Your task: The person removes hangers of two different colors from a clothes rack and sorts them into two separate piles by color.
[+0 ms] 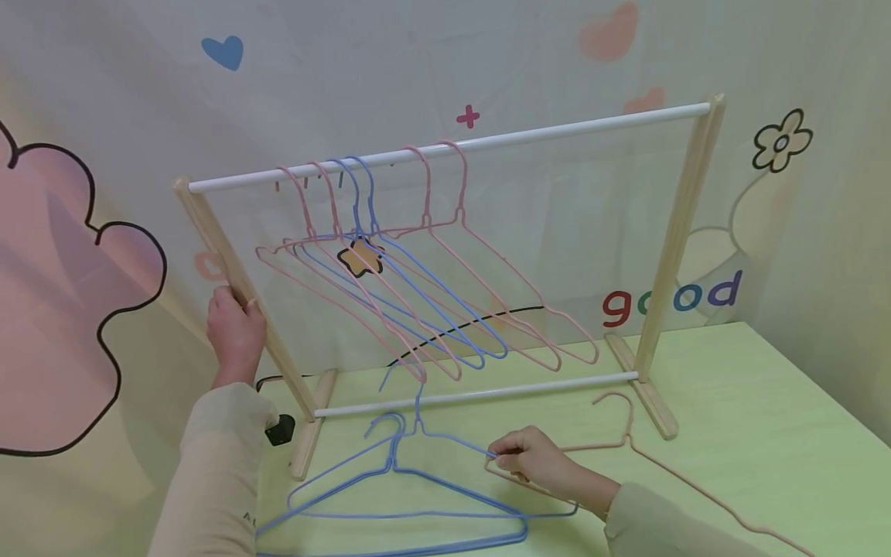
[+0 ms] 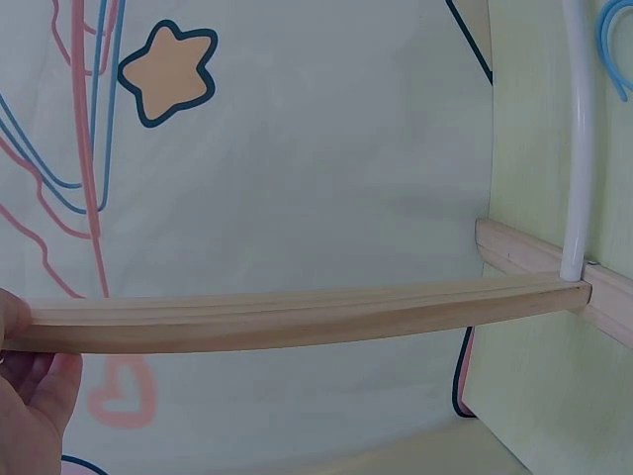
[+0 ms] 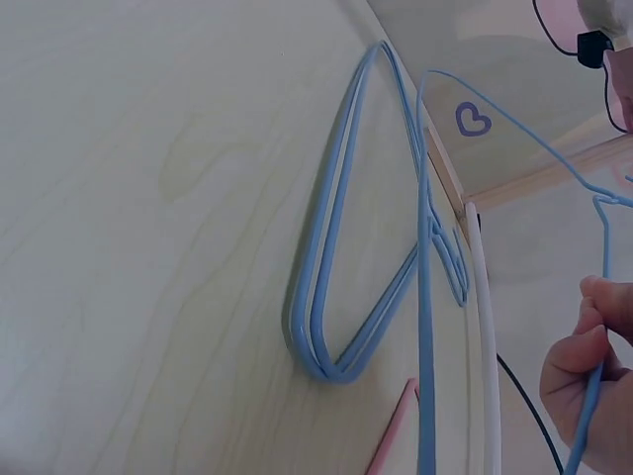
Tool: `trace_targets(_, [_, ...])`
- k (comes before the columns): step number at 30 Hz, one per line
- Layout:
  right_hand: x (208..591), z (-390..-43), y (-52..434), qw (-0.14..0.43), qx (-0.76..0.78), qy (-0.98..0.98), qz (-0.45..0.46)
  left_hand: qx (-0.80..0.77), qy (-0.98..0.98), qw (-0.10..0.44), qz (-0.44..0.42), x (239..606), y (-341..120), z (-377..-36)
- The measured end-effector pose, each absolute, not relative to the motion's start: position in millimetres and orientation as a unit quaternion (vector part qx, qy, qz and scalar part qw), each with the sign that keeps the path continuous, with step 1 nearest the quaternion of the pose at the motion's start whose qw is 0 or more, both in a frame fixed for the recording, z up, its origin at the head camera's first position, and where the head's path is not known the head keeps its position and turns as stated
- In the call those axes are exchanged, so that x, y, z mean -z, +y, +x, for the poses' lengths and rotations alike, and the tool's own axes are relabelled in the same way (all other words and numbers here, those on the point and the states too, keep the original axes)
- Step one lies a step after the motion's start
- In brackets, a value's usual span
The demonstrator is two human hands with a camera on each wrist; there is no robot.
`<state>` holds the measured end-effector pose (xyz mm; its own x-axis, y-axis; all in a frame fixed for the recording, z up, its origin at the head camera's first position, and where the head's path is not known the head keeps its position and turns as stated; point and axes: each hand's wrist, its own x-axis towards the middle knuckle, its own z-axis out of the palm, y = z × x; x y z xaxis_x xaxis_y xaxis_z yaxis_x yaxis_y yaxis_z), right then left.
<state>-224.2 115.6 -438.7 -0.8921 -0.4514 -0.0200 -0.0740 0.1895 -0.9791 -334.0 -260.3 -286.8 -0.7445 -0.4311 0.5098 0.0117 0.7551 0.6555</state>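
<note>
Hanger (image 1: 419, 425) in blue, one shoulder pinched by the right hand (image 1: 536, 462), overlaps the stacked blue hangers (image 1: 459, 492) in head view; whether they touch is unclear. The left hand (image 1: 237, 329) grips a wooden post (image 1: 211, 232); further up, pink hangers (image 1: 460, 213) hang from a white rail (image 1: 571, 130).

A pale curtain (image 1: 550, 62) hangs behind, printed with a blue heart (image 1: 224, 52), a peach heart (image 1: 610, 32), a red cross (image 1: 469, 117), a black-outlined flower (image 1: 782, 141), an orange star (image 2: 168, 74) and the word "good" (image 1: 677, 299) in coloured letters. A large pink shape (image 1: 69, 294) outlined in black fills its left side. Below stretches the pale green bench (image 1: 780, 433), with a small black box (image 1: 281, 430) and a thin dark cable (image 1: 278, 378) near its left end.
</note>
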Motion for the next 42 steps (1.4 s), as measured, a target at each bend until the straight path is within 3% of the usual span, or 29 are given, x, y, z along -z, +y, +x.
trace_targets(32, [467.1, -226.6, 53.3, 0.193, 0.622, 0.737, -0.180, 0.321, -0.875, 0.343, 0.118, 287.8, -260.6, -334.5])
trace_targets(42, [474.6, -231.8, 47.8, 0.152, 0.599, 0.769, -0.164, 0.326, -0.876, 0.335, 0.119, 288.0, -260.9, -333.9])
